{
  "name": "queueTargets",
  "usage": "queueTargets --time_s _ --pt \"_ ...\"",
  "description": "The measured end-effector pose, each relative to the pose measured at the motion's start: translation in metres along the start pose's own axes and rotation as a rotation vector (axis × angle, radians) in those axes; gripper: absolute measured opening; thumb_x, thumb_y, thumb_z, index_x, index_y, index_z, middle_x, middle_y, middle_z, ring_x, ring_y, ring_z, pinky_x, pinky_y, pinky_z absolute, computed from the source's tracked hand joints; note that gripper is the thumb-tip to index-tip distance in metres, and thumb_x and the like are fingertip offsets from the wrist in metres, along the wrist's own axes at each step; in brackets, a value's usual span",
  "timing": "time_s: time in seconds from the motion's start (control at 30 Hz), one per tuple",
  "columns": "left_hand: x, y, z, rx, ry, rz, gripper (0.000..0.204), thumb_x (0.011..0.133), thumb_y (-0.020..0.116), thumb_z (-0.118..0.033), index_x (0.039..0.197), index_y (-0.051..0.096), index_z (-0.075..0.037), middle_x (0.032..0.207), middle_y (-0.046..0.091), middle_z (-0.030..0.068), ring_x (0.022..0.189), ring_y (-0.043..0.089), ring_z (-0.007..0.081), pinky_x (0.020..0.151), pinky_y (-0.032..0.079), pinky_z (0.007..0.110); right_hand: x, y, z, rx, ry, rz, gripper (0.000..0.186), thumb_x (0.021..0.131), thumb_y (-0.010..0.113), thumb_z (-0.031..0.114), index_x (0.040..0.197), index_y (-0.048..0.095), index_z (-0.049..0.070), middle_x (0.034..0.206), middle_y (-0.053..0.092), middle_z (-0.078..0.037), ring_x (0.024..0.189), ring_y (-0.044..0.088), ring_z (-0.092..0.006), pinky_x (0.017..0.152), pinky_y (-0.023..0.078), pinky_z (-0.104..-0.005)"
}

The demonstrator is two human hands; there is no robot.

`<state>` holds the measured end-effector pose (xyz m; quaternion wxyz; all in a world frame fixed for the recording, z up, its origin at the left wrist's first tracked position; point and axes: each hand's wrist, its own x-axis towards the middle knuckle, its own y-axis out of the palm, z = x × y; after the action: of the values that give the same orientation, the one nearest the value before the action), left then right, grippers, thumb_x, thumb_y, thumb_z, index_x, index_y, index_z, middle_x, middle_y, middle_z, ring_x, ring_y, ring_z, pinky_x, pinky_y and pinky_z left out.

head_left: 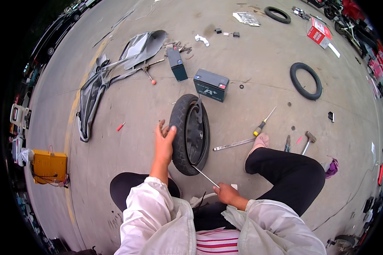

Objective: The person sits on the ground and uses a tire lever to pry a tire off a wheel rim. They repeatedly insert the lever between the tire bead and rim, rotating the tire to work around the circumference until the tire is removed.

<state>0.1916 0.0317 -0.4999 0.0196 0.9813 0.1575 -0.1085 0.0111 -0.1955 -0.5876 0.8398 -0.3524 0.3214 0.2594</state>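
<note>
A small wheel with a black tyre [180, 131] stands upright between my legs, its dark rim [195, 138] facing right. On the tyre's left side is my left hand [163, 144], thumb against the tread and fingers apart, pointing up. My right hand [228, 194] is closed round the near end of a thin metal tyre lever [207, 176]. The lever's far end meets the wheel's lower edge, between tyre and rim; its tip is hidden there. A grey metal piece [198, 109] shows at the top of the rim.
Two dark batteries [212, 84] stand beyond the wheel. To the right lie a flat metal bar [234, 145], a yellow-and-black screwdriver [259, 128], a hammer [310, 137] and a loose tyre [305, 80]. Leftward are a grey folded cover [91, 102] and a yellow box [50, 166] with cables.
</note>
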Motion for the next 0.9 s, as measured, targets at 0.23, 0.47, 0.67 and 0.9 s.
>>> queueTargets --time_s 0.23,0.47,0.67,0.9 --pt "-0.057 0.012 0.079 0.441 0.152 -0.081 0.097 0.067 0.089 -0.026 0.141 0.033 0.003 0.123 0.058 0.0224 0.113 0.058 0.0308 0.098 0.045 0.038 0.006 -0.006 0.008 0.129 -0.076 -0.126 0.043 0.1 0.046 0.04 0.093 0.061 0.001 0.091 0.065 -0.024 0.091 0.061 -0.0451 0.081 0.047 -0.0502" --pt "-0.04 -0.007 0.067 0.354 0.037 -0.052 0.075 0.07 0.083 -0.014 0.131 0.042 0.002 0.116 0.061 0.0183 0.1 0.062 0.0261 0.089 0.049 0.037 0.004 -0.017 0.013 0.036 -0.194 -0.114 0.043 0.099 0.047 0.04 0.098 0.064 0.001 0.097 0.066 -0.026 0.095 0.062 -0.0461 0.084 0.048 -0.0533" --pt "-0.071 -0.023 0.019 0.806 -0.06 -0.073 0.064 0.072 0.08 -0.032 0.124 0.054 -0.005 0.104 0.069 0.0198 0.099 0.067 0.0379 0.086 0.05 0.043 -0.025 -0.034 0.022 -0.043 -0.322 0.083 0.042 0.099 0.05 0.039 0.093 0.066 0.001 0.089 0.067 -0.024 0.087 0.063 -0.045 0.079 0.049 -0.0518" --pt "-0.096 -0.026 0.01 0.976 -0.093 -0.11 0.055 0.076 0.076 -0.036 0.121 0.058 -0.01 0.103 0.07 0.0191 0.1 0.066 0.0397 0.085 0.05 0.045 -0.038 -0.039 0.026 -0.084 -0.292 0.169 0.043 0.099 0.051 0.038 0.094 0.067 -0.001 0.091 0.066 -0.026 0.09 0.063 -0.0449 0.079 0.049 -0.051"
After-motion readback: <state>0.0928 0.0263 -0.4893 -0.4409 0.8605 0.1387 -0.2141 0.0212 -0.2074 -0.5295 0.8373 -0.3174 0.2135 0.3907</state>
